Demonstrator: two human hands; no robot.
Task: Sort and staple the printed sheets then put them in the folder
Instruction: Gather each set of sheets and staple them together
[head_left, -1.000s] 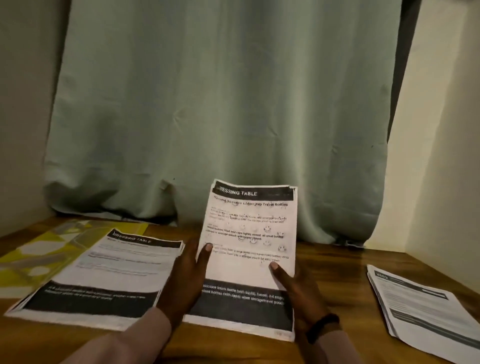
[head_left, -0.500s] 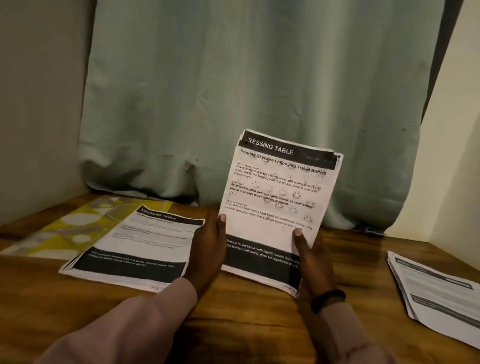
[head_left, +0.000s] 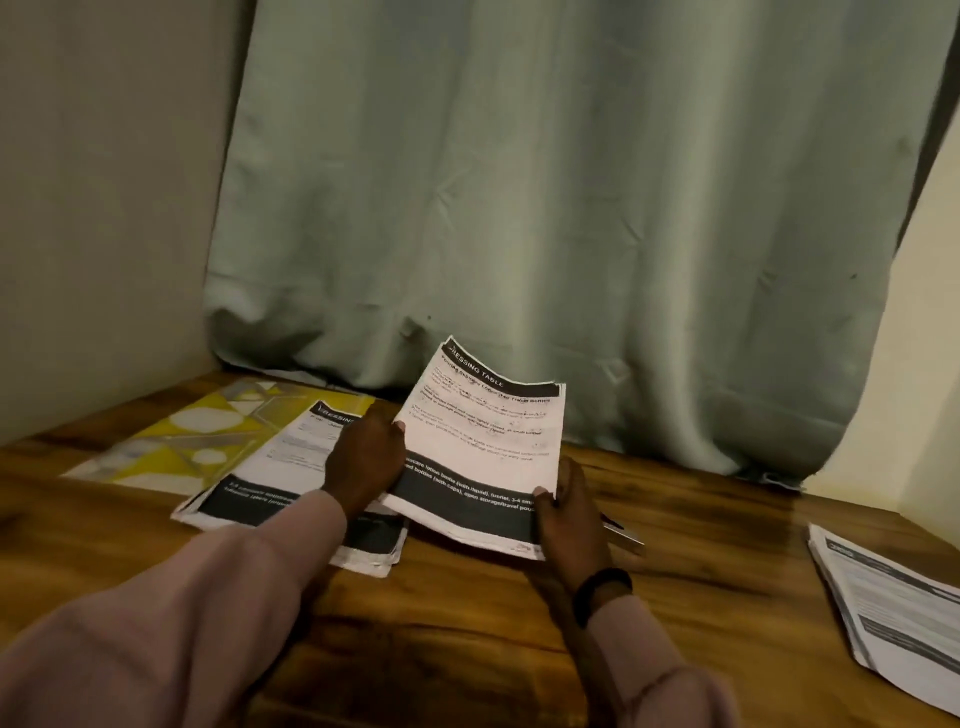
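- The held sheets (head_left: 483, 447), several printed pages, were raised off the table (head_left: 467, 613) and tilted back, their lower edge just above the wood.
- The left hand (head_left: 366, 465) gripped the left edge and the right hand (head_left: 569, 514) pinched the lower right corner, thumb on the front.
- The top corners curled unsupported; pages could fan or slip out of order.
- Left of the grip lay a second stack (head_left: 291, 483) overlapping the yellow folder (head_left: 202, 436); sets could get mixed there.
- Far right sat another stack (head_left: 893, 608). No stapler was clearly identifiable.
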